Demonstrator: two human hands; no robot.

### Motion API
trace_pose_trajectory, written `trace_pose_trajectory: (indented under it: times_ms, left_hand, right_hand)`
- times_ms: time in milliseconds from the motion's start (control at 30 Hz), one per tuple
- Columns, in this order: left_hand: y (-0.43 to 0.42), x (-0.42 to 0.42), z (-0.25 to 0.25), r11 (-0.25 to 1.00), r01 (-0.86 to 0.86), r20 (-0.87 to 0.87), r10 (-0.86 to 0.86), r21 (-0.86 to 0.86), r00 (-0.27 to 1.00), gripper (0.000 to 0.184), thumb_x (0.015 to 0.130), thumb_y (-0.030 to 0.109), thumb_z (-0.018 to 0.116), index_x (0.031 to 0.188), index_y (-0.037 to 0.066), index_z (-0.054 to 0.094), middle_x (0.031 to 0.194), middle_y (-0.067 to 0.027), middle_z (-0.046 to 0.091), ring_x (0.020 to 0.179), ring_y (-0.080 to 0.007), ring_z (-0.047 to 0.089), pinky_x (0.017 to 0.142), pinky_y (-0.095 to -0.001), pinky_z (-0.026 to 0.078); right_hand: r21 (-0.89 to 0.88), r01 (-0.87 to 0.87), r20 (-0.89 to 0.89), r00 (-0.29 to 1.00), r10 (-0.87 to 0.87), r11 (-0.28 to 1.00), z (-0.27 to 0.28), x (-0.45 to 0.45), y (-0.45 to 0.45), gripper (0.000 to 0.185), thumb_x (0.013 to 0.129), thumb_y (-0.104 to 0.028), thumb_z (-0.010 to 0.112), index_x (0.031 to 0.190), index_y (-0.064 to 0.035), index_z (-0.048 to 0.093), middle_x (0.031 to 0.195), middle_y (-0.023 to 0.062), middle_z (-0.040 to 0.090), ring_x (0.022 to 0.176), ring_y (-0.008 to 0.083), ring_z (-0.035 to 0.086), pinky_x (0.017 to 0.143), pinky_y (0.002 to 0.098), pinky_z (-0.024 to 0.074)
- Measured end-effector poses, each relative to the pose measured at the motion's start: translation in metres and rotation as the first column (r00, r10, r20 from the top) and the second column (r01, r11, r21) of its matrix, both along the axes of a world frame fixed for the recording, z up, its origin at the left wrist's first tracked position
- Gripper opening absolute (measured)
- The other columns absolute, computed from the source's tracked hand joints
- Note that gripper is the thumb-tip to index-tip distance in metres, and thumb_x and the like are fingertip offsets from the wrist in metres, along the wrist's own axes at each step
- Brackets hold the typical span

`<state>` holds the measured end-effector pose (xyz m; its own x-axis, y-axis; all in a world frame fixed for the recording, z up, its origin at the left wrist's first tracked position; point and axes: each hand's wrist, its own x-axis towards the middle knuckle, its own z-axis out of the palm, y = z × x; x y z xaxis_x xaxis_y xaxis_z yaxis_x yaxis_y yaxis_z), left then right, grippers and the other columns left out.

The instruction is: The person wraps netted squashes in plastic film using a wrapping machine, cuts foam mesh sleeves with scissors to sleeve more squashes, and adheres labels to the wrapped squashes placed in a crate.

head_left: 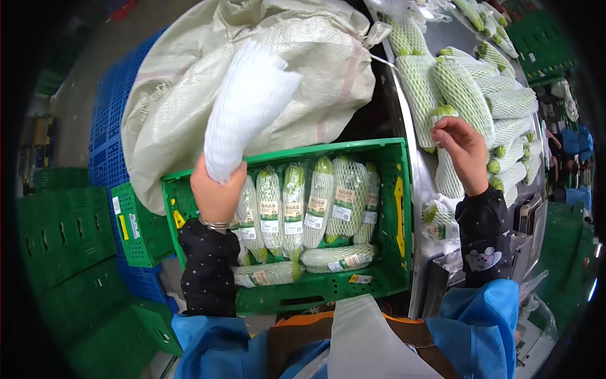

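Observation:
My left hand (216,189) is closed round the lower end of a bundle of white foam sleeves (249,98), above the left part of a green crate (297,302). In the crate lie several labelled, wrapped green vegetables (293,205), most side by side and a couple crosswise along the near side. My right hand (462,148) is over the metal table at the right, its thumb and fingertips pinched together beside the green end of a vegetable (444,112). Whether the fingertips hold anything is too small to tell. More net-sleeved vegetables (464,95) are piled around it.
A large white woven sack (309,69) lies beyond the crate. Blue plastic pallets (117,120) and a smaller green crate (142,230) stand at the left, with stacked green crates (66,240) farther out. People in blue (576,142) are at the far right.

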<state>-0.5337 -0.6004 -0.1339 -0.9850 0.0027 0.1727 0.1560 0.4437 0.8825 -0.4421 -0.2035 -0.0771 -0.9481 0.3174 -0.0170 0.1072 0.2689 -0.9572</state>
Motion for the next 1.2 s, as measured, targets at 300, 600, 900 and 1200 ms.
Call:
trace_pose_trajectory:
  times_ms: [300,600,900,1200]
  left_hand:
    - [0.013,-0.064,-0.057,0.99,0.113,0.203,-0.129,0.088,0.971,0.034,0.069,0.007,0.072,0.101,-0.002,0.063,0.087,-0.0069,0.068,0.077,-0.0116,0.061,0.071,-0.0283,0.049]
    - [0.115,-0.137,-0.096,0.757,0.653,0.344,-0.613,-0.001,0.711,0.043,0.073,0.016,0.068,0.111,-0.002,0.06,0.096,-0.0108,0.068,0.083,-0.0192,0.064,0.077,-0.0318,0.05]
    - [0.043,-0.181,-0.135,0.955,0.079,0.524,-0.226,0.286,0.821,0.033,0.069,0.015,0.071,0.096,-0.003,0.063,0.081,-0.0066,0.063,0.069,-0.0171,0.061,0.066,-0.0299,0.047]
    - [0.051,-0.182,-0.142,0.956,0.132,0.472,-0.246,0.262,0.847,0.036,0.068,0.014,0.071,0.098,-0.004,0.065,0.087,-0.0068,0.066,0.075,-0.0168,0.061,0.071,-0.0293,0.047]
  right_hand:
    - [0.58,-0.13,0.03,0.99,0.139,0.804,-0.093,-0.037,-0.036,0.026,0.083,-0.007,0.067,0.108,-0.0022,0.06,0.098,0.0091,0.064,0.093,0.0215,0.063,0.083,0.0336,0.0485]
    - [0.852,-0.217,0.118,0.966,0.229,0.476,-0.139,-0.029,-0.054,0.034,0.074,-0.023,0.073,0.1,-0.0082,0.058,0.09,0.0068,0.054,0.086,0.0289,0.053,0.081,0.0405,0.0393]
    - [0.827,-0.25,0.147,0.96,0.236,0.503,-0.141,-0.027,-0.049,0.048,0.071,-0.033,0.074,0.106,-0.0071,0.054,0.095,0.0092,0.051,0.091,0.0303,0.05,0.085,0.0427,0.0373]
    - [0.83,-0.224,0.11,0.963,0.245,0.51,-0.141,-0.027,-0.05,0.05,0.066,-0.028,0.074,0.105,-0.0051,0.054,0.095,0.0104,0.05,0.09,0.031,0.049,0.086,0.0443,0.0384]
